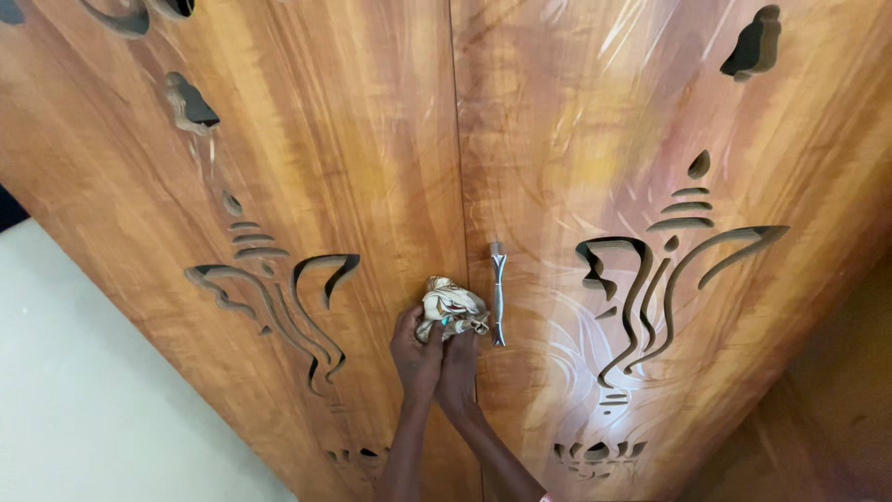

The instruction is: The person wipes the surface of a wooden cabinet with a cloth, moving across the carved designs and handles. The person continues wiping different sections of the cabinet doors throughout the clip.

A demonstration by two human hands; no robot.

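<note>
Two glossy wooden cabinet doors fill the view, the left door [279,139] and the right door [650,112], each with carved cut-out patterns. Both my hands reach up together near the seam between the doors. My left hand [415,353] and my right hand [458,367] press side by side on a crumpled cream and brown cloth [449,304], which lies against the wood over the seam. A slim metal handle [498,293] on the right door stands just right of the cloth. No handle shows on the left door; the cloth covers that spot.
A pale wall [102,390] lies at the lower left of the doors. A darker brown surface [827,418] shows at the lower right. Streaky wipe marks gleam on the right door near the carved pattern [650,288].
</note>
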